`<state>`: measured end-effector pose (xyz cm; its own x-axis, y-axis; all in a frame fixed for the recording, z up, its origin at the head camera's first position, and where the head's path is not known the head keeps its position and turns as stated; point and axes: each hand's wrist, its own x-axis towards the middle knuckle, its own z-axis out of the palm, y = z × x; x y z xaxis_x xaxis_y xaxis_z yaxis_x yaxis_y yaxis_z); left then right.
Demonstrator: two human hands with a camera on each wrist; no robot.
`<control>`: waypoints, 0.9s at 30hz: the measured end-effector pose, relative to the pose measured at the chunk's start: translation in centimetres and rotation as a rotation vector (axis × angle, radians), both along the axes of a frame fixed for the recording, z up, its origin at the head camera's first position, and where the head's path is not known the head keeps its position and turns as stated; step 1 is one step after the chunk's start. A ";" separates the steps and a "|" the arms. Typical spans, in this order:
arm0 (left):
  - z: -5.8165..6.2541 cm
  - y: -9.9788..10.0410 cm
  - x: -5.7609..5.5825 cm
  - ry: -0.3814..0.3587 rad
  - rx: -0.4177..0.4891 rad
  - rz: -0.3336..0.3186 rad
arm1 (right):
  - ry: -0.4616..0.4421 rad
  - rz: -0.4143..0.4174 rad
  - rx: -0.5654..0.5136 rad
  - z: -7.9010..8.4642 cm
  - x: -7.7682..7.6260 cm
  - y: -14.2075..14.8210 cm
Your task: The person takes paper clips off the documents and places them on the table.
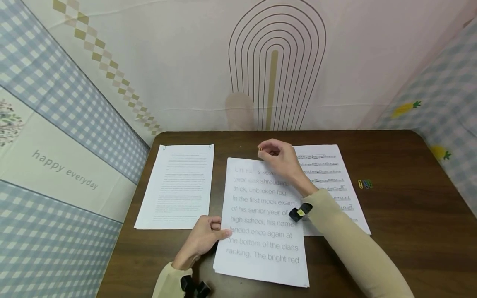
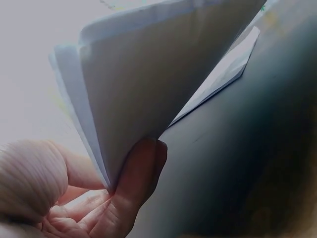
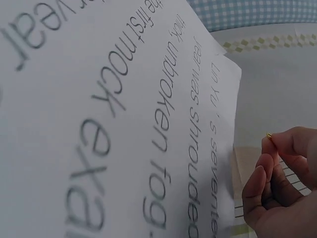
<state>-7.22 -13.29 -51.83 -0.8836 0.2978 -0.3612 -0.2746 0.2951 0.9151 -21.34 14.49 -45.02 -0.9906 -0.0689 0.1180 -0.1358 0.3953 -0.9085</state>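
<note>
One paper stack (image 1: 261, 225), printed "In the first mock exam".
Left hand (image 1: 205, 235) grips its edge; right hand (image 1: 282, 159) pinches a yellow clip (image 3: 269, 135); side cloth (image 1: 63, 169) reads "happy everyday".

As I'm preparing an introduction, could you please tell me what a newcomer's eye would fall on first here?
Most likely the large-print text sheets, central in the head view, with the left grip holding their left edge. Near their top, the right grip pinches what looks like a yellow paper clip. Sheet music lies to the right.
</note>
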 end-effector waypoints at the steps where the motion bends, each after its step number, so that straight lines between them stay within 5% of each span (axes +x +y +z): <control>1: 0.0 -0.1 -0.1 0.004 0.000 0.007 | 0.004 -0.006 -0.006 0.0 0.1 0.5; 16: 0.5 -1.0 -1.7 0.046 -0.085 0.128 | 0.034 -0.083 0.095 0.4 4.4 8.9; 27: 1.4 -1.1 -3.2 0.039 -0.113 0.206 | 0.006 -0.284 0.191 -0.8 7.8 16.6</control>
